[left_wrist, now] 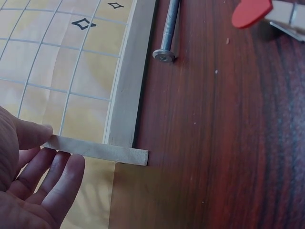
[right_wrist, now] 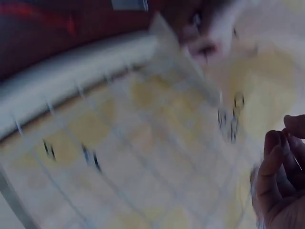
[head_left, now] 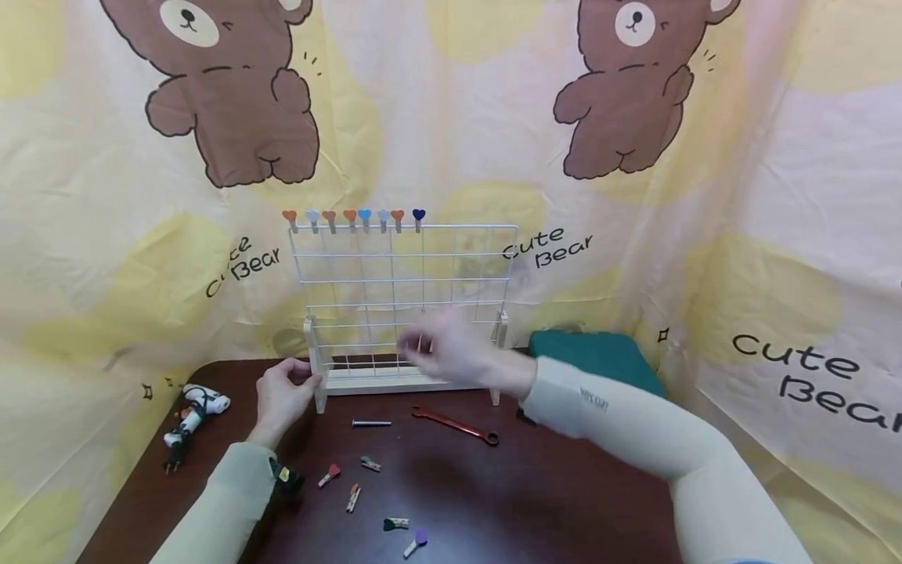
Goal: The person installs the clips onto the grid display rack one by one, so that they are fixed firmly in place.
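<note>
Dark table (head_left: pixel 564 493); left hand (head_left: pixel 282 394) pinches wooden post (left_wrist: pixel 102 150); whether the blurred right hand (head_left: pixel 451 345) holds anything, I can't tell.

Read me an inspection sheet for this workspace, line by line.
Surface: dark brown tabletop
Job's things: standing wire rack; eight clips along its top; five loose clips on the tabletop
Clutter: wrench, bolt, white tool, teal item
Hands: left hand pinches the rack's left post; right hand blurred before the rack, contents unclear
Cables: dark part on the white tool may be cord; too small to tell
Surroundings: bear-print cloth behind
</note>
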Tool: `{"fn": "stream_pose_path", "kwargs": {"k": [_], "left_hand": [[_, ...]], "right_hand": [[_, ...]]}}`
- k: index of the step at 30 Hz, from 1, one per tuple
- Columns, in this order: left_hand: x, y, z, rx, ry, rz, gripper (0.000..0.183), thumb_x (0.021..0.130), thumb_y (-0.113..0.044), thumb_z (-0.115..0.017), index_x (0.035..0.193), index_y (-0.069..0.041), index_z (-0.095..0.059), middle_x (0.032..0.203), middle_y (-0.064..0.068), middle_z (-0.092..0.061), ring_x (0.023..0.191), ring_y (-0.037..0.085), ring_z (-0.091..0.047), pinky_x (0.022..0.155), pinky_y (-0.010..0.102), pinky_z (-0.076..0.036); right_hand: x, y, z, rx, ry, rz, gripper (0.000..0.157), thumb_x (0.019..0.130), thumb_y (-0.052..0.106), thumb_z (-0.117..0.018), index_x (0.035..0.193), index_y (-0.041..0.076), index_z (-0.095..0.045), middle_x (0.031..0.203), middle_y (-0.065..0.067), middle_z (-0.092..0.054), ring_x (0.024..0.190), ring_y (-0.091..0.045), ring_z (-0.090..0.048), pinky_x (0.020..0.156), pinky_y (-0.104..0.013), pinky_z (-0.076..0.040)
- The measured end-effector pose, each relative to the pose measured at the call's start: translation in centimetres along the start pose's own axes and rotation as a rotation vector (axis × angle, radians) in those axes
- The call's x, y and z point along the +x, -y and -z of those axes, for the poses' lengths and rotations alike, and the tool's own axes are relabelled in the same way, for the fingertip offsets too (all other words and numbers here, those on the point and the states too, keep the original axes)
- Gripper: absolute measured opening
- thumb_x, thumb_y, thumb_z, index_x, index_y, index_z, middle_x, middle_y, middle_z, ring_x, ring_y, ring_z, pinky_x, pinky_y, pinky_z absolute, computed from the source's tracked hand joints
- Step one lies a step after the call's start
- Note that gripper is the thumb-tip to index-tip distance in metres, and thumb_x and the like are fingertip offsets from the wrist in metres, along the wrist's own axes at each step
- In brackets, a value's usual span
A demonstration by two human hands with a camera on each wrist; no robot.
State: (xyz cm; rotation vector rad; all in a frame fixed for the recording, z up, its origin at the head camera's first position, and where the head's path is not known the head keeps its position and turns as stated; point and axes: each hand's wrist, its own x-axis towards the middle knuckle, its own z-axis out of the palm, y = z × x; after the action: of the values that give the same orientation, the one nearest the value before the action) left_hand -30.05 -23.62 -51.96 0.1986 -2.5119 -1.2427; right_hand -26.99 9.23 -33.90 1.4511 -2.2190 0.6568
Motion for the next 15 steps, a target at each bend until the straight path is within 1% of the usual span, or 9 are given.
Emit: {"fn": "stream_pose_path", "kwargs": {"k": [3, 5, 8, 10, 13, 15], "left_hand": [[0.0, 0.0, -0.1, 0.016, -0.024, -0.023, 0.02, 0.093, -0.021, -0.081, 0.105, -0.006, -0.077, 0.098, 0.014, -0.079, 0.09, 0.03, -0.072, 0.078, 0.042, -0.054], [0.1, 0.0, -0.2, 0.025, -0.033, -0.039, 0.019, 0.092, -0.021, -0.082, 0.104, -0.007, -0.077, 0.097, 0.013, -0.079, 0.088, 0.028, -0.073, 0.075, 0.039, -0.053], [0.1, -0.1, -0.3, 0.022, -0.029, -0.05, 0.018, 0.091, -0.021, -0.082, 0.103, -0.008, -0.078, 0.096, 0.011, -0.079, 0.086, 0.027, -0.072, 0.073, 0.037, -0.052], [0.1, -0.2, -0.3, 0.018, -0.024, -0.054, 0.019, 0.091, -0.021, -0.082, 0.103, -0.007, -0.078, 0.096, 0.011, -0.079, 0.086, 0.027, -0.072, 0.073, 0.036, -0.052], [0.1, -0.2, -0.2, 0.02, -0.028, -0.05, 0.019, 0.091, -0.021, -0.082, 0.103, -0.007, -0.078, 0.096, 0.012, -0.079, 0.087, 0.027, -0.073, 0.074, 0.037, -0.053], [0.0, -0.1, -0.1, 0.02, -0.029, -0.046, 0.019, 0.091, -0.021, -0.082, 0.104, -0.007, -0.077, 0.096, 0.013, -0.079, 0.088, 0.029, -0.074, 0.075, 0.038, -0.054]], "right_hand": [[-3.1, 1.8, -3.1, 0.04, 0.148, 0.066, 0.007, 0.091, 0.008, -0.078, 0.094, 0.015, -0.079, 0.088, 0.007, -0.075, 0.078, 0.0, -0.066, 0.072, -0.015, -0.052], [-5.2, 2.7, -5.0, 0.038, 0.263, 0.096, 0.007, 0.091, 0.012, -0.08, 0.095, 0.018, -0.079, 0.089, 0.01, -0.073, 0.079, 0.004, -0.063, 0.073, -0.01, -0.048], [-8.2, 3.6, -7.7, 0.038, 0.439, 0.142, 0.008, 0.091, 0.018, -0.082, 0.098, 0.021, -0.079, 0.089, 0.015, -0.071, 0.077, 0.011, -0.056, 0.071, -0.006, -0.043], [-10.0, 4.0, -9.2, 0.035, 0.541, 0.168, 0.009, 0.092, 0.025, -0.082, 0.1, 0.024, -0.08, 0.088, 0.018, -0.069, 0.075, 0.015, -0.051, 0.068, -0.005, -0.041], [-12.1, 4.7, -11.0, 0.061, 0.654, 0.166, 0.011, 0.095, 0.03, -0.081, 0.105, 0.028, -0.082, 0.09, 0.023, -0.068, 0.077, 0.019, -0.05, 0.067, -0.004, -0.041], [-13.2, 5.0, -12.0, 0.067, 0.685, 0.148, 0.012, 0.096, 0.03, -0.08, 0.108, 0.03, -0.083, 0.093, 0.024, -0.069, 0.081, 0.02, -0.054, 0.069, -0.004, -0.043]]}}
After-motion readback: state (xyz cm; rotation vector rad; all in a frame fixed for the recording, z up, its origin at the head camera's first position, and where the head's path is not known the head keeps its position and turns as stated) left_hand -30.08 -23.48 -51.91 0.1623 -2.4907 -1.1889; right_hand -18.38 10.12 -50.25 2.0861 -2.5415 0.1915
